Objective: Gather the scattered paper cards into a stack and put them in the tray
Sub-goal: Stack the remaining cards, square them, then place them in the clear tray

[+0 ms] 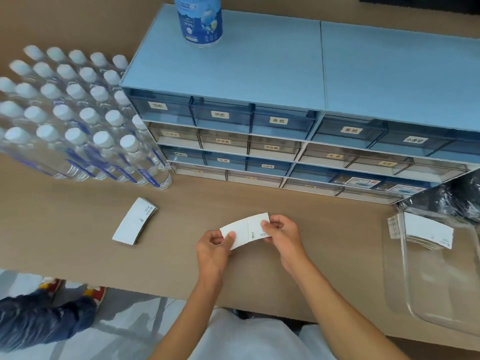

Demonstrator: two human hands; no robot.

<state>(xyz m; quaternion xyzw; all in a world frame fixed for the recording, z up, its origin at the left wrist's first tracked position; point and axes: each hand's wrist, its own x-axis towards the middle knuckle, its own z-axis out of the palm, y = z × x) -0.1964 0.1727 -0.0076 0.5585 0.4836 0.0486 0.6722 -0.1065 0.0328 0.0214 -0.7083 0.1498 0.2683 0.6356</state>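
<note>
Cards (245, 229) pinched at both ends, left hand (213, 249) and right hand (281, 233), long axis left to right above worktop (78, 255). Tray (441, 294) far right, nearer right grip; second stack (135, 221) lying left.

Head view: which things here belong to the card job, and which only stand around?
Job things: cards held by left hand and right hand; card stack on the table; clear tray with cards inside.

Standing around: water bottles; blue drawer cabinet; can; black bag.
</note>
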